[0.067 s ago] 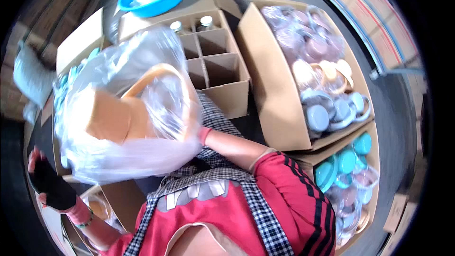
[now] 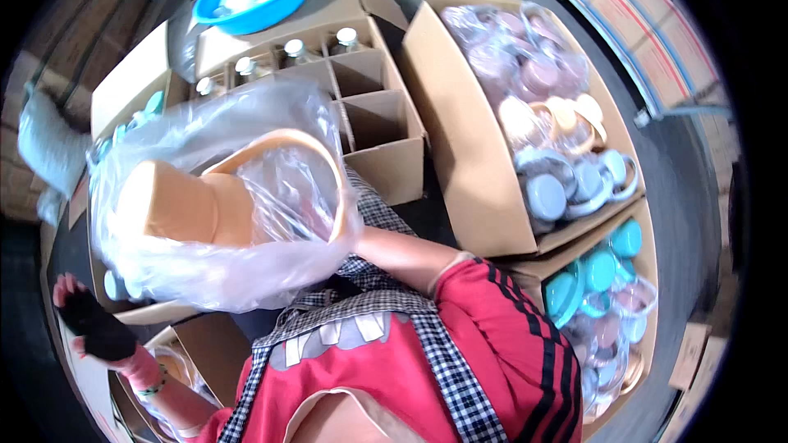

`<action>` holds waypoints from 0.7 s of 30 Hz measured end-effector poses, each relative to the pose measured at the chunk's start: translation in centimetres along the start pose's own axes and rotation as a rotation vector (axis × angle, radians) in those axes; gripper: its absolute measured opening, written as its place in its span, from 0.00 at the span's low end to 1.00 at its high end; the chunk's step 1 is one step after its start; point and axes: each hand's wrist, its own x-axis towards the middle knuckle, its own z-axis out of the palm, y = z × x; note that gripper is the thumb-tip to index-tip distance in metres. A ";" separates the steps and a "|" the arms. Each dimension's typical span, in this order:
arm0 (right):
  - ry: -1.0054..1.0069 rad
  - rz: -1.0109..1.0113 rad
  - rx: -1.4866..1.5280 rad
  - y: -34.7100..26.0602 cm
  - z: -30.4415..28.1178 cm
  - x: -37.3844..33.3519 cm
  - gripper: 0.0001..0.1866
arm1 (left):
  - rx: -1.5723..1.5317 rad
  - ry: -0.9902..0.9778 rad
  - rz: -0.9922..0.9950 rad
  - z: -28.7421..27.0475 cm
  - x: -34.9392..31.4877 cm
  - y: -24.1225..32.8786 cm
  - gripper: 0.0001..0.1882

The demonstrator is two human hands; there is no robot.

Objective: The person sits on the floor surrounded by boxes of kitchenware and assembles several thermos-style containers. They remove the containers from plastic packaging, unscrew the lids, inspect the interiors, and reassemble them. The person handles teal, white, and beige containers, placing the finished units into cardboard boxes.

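Note:
A peach-coloured plastic lid (image 2: pixel 193 205) with a wide looped handle (image 2: pixel 283 138) lies on its side in a clear plastic bag (image 2: pixel 222 275), in front of my chest. My right hand (image 2: pixel 349 238) reaches behind the bag's right side and holds it up; its fingers are mostly covered by the crinkled plastic. Off to the lower left, my left hand (image 2: pixel 97 326) wears a black fingerless glove. It is empty, its fingers stretched out, apart from the bag. Behind the bag stands a divided cardboard box (image 2: pixel 382 168), with glass bottles (image 2: pixel 297 51) in several of its compartments.
At the back, a blue basin (image 2: pixel 254 12) holds small white pieces. To my right, one carton (image 2: pixel 455 148) contains bagged lids in purple, cream and blue; a nearer one has teal lids (image 2: pixel 599 271). Partly hidden at left is a box with teal pieces (image 2: pixel 131 127). Stacked cartons (image 2: pixel 657 57) stand at far right.
The bag with the lid has dropped slightly, so more bottle tops show behind it. My left hand has shifted a little down and right, still outstretched.

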 end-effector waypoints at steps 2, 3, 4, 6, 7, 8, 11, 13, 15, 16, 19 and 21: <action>0.012 -0.006 -0.005 -0.4 -0.6 0.4 0.22 | -0.107 -0.020 -0.377 -2.0 -2.3 -7.0 0.32; 0.031 -0.007 -0.016 -0.3 -1.0 0.3 0.22 | 0.109 -0.033 -0.414 -3.1 -6.6 -11.5 0.29; 0.029 -0.006 -0.024 -0.4 -1.0 0.3 0.22 | 0.348 -0.053 -0.444 -4.1 -10.6 -15.1 0.27; 0.042 0.007 -0.061 0.0 -1.0 0.3 0.22 | 0.670 -0.157 -0.569 -4.9 -17.4 -19.4 0.28; 0.058 0.003 -0.078 -0.1 -1.3 0.1 0.22 | 0.661 -0.294 -0.669 -3.2 -18.0 -17.9 0.31; 0.062 0.011 -0.090 0.0 -1.3 0.0 0.22 | 0.615 -0.432 -0.750 -2.0 -17.7 -15.7 0.33; 0.081 0.031 -0.146 0.3 -1.4 -0.2 0.22 | 0.642 -0.600 -0.678 -0.5 -16.6 -12.5 0.40; 0.088 0.044 -0.200 0.2 -1.4 -0.8 0.22 | 0.121 -0.162 -0.783 -3.1 -13.6 -14.4 0.38; 0.122 0.060 -0.274 -0.1 -2.0 -2.5 0.22 | -0.360 -0.217 -0.669 -2.5 -9.5 -15.9 0.35; 0.135 0.074 -0.317 -0.6 -2.5 -3.5 0.22 | -0.192 -0.238 -0.795 -1.9 -8.2 -16.8 0.34; 0.163 0.134 -0.545 -3.8 -3.2 -7.0 0.22 | 0.219 -0.303 -0.839 0.6 -10.3 -19.9 0.27; 0.214 0.143 -0.807 -7.1 -3.7 -8.8 0.22 | 0.104 -0.394 -0.761 0.2 -12.1 -20.5 0.21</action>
